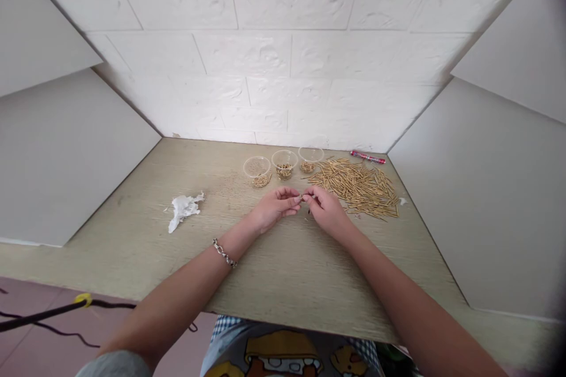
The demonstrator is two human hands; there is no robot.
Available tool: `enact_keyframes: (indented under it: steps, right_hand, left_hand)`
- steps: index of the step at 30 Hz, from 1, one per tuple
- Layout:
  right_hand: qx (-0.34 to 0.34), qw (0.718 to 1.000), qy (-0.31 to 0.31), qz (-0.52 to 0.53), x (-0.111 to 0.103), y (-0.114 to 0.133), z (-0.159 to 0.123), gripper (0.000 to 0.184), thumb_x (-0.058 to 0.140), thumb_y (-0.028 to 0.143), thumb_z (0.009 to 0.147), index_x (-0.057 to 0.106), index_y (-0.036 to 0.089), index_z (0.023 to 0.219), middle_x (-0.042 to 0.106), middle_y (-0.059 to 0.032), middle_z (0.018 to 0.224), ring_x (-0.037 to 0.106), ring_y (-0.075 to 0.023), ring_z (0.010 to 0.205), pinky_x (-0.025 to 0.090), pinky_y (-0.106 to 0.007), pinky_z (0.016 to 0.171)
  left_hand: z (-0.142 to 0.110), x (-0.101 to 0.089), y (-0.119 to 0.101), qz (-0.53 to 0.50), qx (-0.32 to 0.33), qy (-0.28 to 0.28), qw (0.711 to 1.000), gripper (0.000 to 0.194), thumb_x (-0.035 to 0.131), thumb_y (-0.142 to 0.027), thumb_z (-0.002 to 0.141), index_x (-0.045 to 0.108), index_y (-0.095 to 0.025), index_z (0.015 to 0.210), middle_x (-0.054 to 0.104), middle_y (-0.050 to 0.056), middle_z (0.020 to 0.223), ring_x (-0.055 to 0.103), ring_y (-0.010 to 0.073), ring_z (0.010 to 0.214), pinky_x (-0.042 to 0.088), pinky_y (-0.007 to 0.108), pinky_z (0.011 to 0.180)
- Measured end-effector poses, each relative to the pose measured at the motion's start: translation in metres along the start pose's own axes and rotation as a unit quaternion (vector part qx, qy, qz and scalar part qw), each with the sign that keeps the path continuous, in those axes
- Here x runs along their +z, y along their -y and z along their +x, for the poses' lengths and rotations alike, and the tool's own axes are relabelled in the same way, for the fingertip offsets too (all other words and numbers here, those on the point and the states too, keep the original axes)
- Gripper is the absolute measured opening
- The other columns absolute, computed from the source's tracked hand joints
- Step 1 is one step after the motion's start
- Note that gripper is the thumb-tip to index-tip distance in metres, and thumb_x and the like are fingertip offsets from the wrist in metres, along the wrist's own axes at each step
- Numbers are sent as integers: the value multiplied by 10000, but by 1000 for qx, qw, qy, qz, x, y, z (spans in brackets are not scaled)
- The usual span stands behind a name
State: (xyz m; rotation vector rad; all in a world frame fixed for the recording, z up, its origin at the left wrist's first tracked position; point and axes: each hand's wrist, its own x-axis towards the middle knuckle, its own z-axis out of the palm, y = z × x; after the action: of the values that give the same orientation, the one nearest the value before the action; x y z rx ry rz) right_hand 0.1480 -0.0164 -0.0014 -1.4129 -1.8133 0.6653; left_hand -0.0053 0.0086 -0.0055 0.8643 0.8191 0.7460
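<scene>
Above the table, my left hand [276, 210] and my right hand [326, 213] meet fingertip to fingertip, both pinched. Between them is a small brass-coloured metal piece [302, 197], mostly covered by the fingers, so its exact kind cannot be made out. Just beyond the hands stand a left clear plastic cup [256, 157], a middle one [284, 152] and a right one [311, 161], each with small gold-coloured parts low down. To the right of my right hand spreads a large heap of thin brass-coloured pins [360, 185].
Crumpled white tissue [184, 209] lies left on the wooden table [283, 277]. Behind the pins is a red, pen-like tube [368, 157]. A white brick-pattern wall [265, 53] and grey side panels [495, 188] enclose the table. A black cable [44, 315] runs at lower left.
</scene>
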Motion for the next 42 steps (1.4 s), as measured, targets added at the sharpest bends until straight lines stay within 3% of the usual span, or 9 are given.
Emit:
enact_keyframes:
  steps: [10,15,22,29,42]
  right_hand:
    - [-30,999,7,-8,3,-2,-2,115,382,210,797,491,172,797,535,-17,658,484,-137,639,348,-246,580]
    - [-40,999,-11,-13,2,-3,-2,130,376,211,798,500,171,794,536,-20,676,475,-135,642,347,-246,582]
    - [-41,999,-19,-24,1,-1,-2,129,430,230,782,544,174,802,563,-22,702,472,-124,608,346,-237,558]
    - [0,997,-68,-27,-2,3,-1,122,499,250,743,584,168,771,574,-8,663,442,-100,515,348,-233,517]
    - [-48,995,-82,-37,-1,2,-3,93,498,229,743,570,171,739,573,-6,713,433,-82,510,361,-219,519]
  left_hand:
    - [-2,2,-4,57,-16,25,998,286,699,-285,610,589,-115,812,542,-9,666,479,27,544,327,145,476]
    - [-4,2,-7,88,-38,40,995,327,666,-367,634,616,-112,832,590,33,744,479,35,529,276,161,430]
    - [-4,3,-6,52,-20,27,998,257,671,-320,636,600,-109,765,576,17,708,481,36,545,320,161,477]
    - [-3,3,-4,37,-1,9,999,213,657,-284,652,559,-115,738,554,-6,686,470,30,518,342,174,492]
    - [-3,3,-4,42,10,17,999,218,653,-291,655,552,-111,727,544,-8,686,462,31,530,344,177,513]
